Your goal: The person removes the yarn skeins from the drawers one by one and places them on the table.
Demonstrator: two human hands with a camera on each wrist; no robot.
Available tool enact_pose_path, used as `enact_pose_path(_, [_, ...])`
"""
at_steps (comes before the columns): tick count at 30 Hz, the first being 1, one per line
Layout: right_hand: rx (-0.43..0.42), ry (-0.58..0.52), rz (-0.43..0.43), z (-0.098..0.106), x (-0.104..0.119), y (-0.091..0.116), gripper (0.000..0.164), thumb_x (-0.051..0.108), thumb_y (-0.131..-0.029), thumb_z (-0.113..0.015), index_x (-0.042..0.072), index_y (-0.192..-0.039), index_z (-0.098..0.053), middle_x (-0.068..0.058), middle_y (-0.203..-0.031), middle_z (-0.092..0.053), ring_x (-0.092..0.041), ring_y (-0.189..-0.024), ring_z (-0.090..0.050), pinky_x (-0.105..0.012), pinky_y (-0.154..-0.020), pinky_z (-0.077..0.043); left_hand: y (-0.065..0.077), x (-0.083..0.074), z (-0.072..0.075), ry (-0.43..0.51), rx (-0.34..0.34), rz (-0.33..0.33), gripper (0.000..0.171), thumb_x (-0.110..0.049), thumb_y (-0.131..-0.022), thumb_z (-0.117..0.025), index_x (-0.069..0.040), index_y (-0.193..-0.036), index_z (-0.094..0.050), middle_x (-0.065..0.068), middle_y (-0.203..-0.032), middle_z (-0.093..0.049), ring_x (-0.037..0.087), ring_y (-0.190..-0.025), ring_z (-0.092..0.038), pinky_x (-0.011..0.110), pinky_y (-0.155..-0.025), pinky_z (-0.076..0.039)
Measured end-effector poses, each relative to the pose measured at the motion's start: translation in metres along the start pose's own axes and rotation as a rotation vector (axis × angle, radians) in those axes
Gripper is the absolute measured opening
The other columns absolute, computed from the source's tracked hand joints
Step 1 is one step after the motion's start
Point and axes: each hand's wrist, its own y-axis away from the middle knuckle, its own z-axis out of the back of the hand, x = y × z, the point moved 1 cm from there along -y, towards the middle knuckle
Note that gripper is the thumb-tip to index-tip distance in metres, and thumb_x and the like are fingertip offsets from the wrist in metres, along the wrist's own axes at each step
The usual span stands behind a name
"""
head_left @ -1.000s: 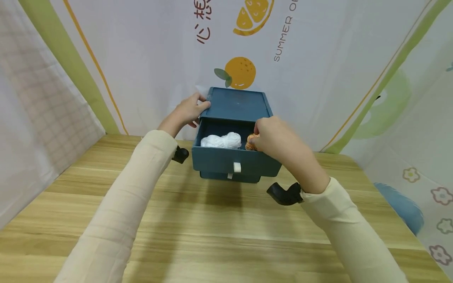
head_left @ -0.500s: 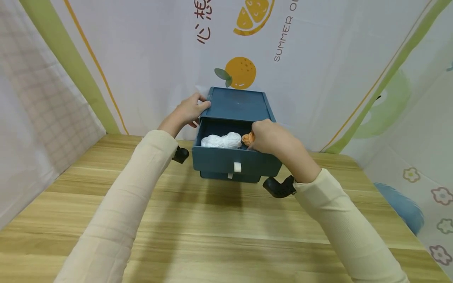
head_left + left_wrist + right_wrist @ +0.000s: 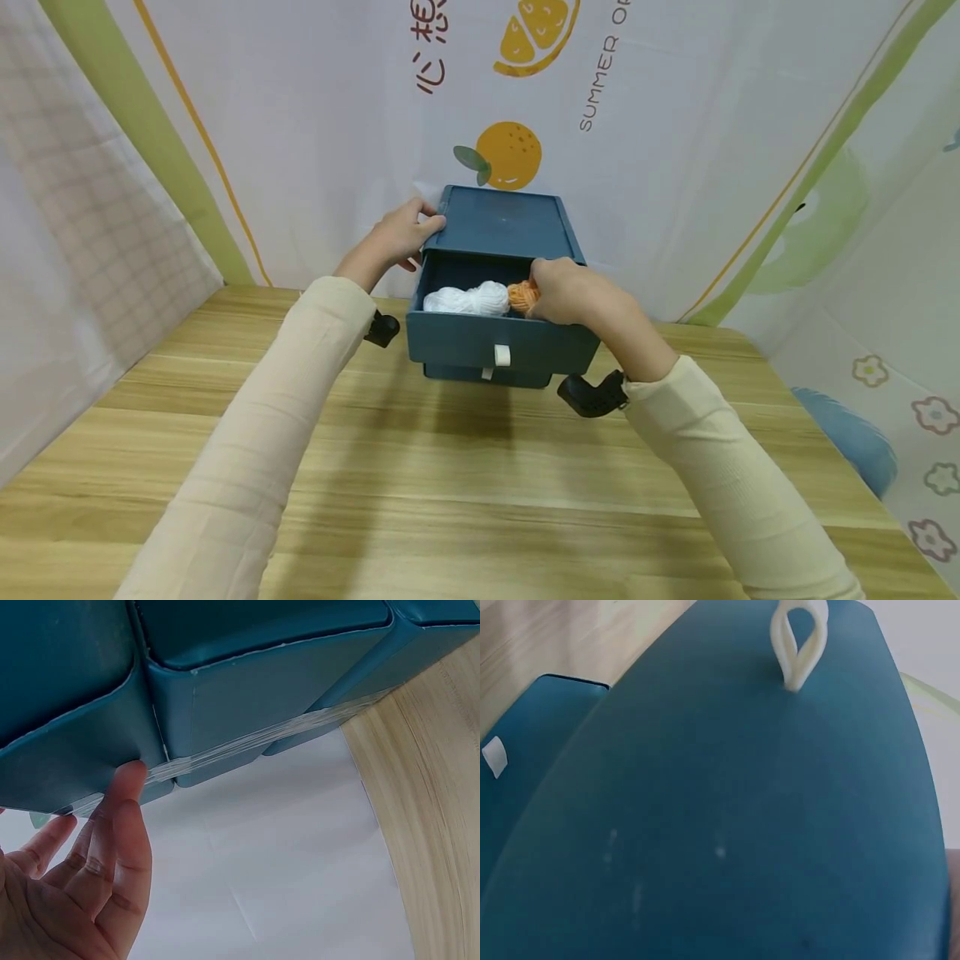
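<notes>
In the head view a small blue drawer cabinet (image 3: pixel 502 221) stands against the back cloth, its upper drawer (image 3: pixel 457 340) pulled out. Inside the drawer a white yarn skein (image 3: pixel 468 299) lies at the left, and an orange yarn skein (image 3: pixel 522 296) sits right beside it. My right hand (image 3: pixel 573 292) reaches in over the drawer's right side and grips the orange skein, covering part of it; its fingertips are hidden. At the cabinet's upper left edge rests my left hand (image 3: pixel 401 233). The left wrist view has its extended fingers (image 3: pixel 131 832) touching the taped side wall.
A white loop pull (image 3: pixel 799 645) sticks out from the upper drawer's front. Below it, a lower drawer (image 3: pixel 457 373) with its own pull shows. The cabinet is on a wooden table (image 3: pixel 450 500), with printed cloth (image 3: pixel 337 125) hanging behind and at both sides.
My right hand has moved slightly left with the orange skein, bringing it from the drawer's right part up beside the white skein. My left hand has stayed put.
</notes>
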Motion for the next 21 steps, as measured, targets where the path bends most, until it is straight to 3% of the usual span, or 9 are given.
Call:
enact_pose_path(7, [-0.036,-0.036,0.019,0.000,-0.002,0.000,0.038,0.018,-0.089,-0.062,0.001,-0.119,-0.046,-0.011,-0.099,-0.055,-0.022,-0.085,-0.050,-0.031,-0.071,-0.042,0.001,-0.001,0.000,0.003,0.003,0.000,0.047,-0.038,-0.099,-0.033,-0.010,-0.137,-0.032,0.022,-0.121,-0.058,0.034,-0.093,-0.063,0.040,-0.076,-0.054])
enact_pose_path(13, [-0.117,-0.055,0.077,0.005,-0.004,0.006,0.035,0.014,-0.087,-0.061,-0.001,-0.116,-0.049,-0.014,-0.098,-0.057,-0.022,-0.079,-0.050,-0.030,-0.067,-0.043,0.000,0.000,0.000,0.006,0.003,0.000,0.048,-0.038,-0.099,-0.033,-0.009,-0.137,-0.032,0.022,-0.121,-0.057,0.034,-0.093,-0.063,0.041,-0.076,-0.054])
enact_pose_path(21, [-0.158,-0.150,0.105,0.017,-0.006,0.016,0.031,0.009,-0.086,-0.060,-0.003,-0.112,-0.049,-0.018,-0.101,-0.056,-0.026,-0.082,-0.054,-0.035,-0.073,-0.047,0.000,0.000,0.000,0.008,0.000,-0.005,0.047,-0.038,-0.099,-0.033,-0.009,-0.137,-0.032,0.022,-0.121,-0.057,0.034,-0.093,-0.063,0.041,-0.076,-0.054])
